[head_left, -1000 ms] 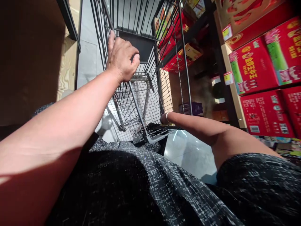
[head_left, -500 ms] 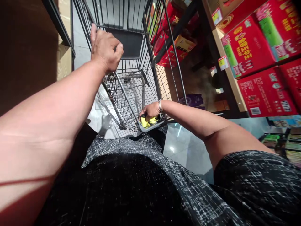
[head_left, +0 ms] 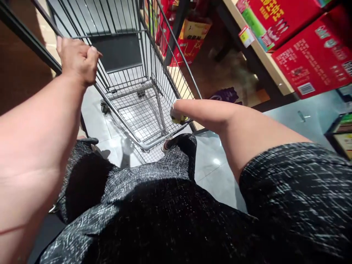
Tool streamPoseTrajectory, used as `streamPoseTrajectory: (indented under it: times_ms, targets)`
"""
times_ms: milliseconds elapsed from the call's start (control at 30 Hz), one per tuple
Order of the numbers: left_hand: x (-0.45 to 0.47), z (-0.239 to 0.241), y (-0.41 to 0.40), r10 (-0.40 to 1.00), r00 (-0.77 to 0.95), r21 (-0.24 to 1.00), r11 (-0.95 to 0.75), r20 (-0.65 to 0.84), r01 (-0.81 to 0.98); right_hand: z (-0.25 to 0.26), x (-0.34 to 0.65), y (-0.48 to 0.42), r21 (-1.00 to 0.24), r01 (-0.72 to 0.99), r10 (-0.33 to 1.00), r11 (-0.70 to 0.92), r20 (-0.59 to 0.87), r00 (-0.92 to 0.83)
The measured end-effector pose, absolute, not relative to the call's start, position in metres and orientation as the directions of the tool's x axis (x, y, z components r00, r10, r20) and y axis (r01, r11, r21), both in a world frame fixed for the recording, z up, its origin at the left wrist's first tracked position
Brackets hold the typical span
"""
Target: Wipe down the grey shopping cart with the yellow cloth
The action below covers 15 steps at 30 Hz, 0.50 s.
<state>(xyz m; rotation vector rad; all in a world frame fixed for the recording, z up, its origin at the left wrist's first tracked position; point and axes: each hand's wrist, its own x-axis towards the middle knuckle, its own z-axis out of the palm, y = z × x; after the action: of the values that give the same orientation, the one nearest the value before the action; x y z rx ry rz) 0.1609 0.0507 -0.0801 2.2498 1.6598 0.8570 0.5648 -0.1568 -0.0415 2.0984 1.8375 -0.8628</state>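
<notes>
A grey wire shopping cart (head_left: 129, 33) stands in front of me with nothing in its basket. My left hand (head_left: 77, 60) is closed in a fist round the cart's left top rim. My right hand (head_left: 177, 110) reaches over the near right corner of the cart, just above its handle bar (head_left: 165, 137). My forearm hides most of its fingers. A small yellow object (head_left: 179, 119) shows under the hand, which seems to be wrapped round it.
Shelves (head_left: 264, 62) on the right carry large red boxes (head_left: 310, 55). A purple package (head_left: 225, 95) lies on the low shelf beside the cart. A dark shelf frame (head_left: 24, 33) runs along the left. Underfoot are glossy grey tiles (head_left: 211, 172), and my shoe (head_left: 165, 146) is beneath the handle.
The view has swung right and down. My left hand has stayed on the cart rim. My right hand has risen from the handle tray with the yellow object under it.
</notes>
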Motion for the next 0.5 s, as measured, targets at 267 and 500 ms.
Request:
streamPoseTrajectory:
  times_ms: [267,500]
  targets:
    - [0.159,-0.086,0.056,0.916,0.184,0.404,-0.329,0.357,0.853,-0.089,0.533,-0.118,-0.336,0.938,0.811,-0.079,-0.569,-0.136]
    - [0.154,-0.084,0.057,0.927,0.18,0.38,-0.304,0.329,0.873,-0.142,0.412,-0.087,-0.391,0.92,0.822,0.013,-0.519,-0.232]
